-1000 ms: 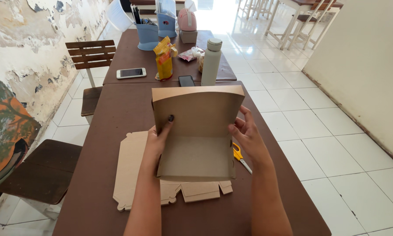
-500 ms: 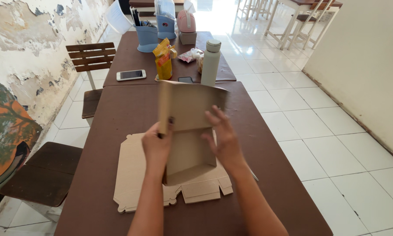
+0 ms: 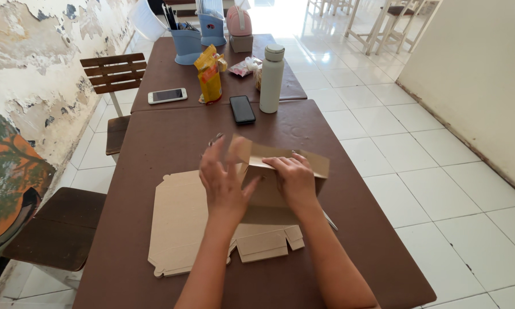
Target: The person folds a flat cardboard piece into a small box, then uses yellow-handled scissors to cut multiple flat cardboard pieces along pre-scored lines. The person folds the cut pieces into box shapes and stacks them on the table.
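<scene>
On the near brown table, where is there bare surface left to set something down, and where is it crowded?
Bare tabletop lies between the black phone and the cardboard box, also along the near edge below the flat cardboard sheets. It is crowded mid-table, where left hand and right hand hold the box over the sheets.

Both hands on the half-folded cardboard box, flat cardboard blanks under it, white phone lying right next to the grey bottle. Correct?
Not quite. The head view shows the phone next to the grey bottle is the black phone; the white phone lies further left. The left hand and right hand are on the cardboard box, over the flat cardboard blanks.
</scene>
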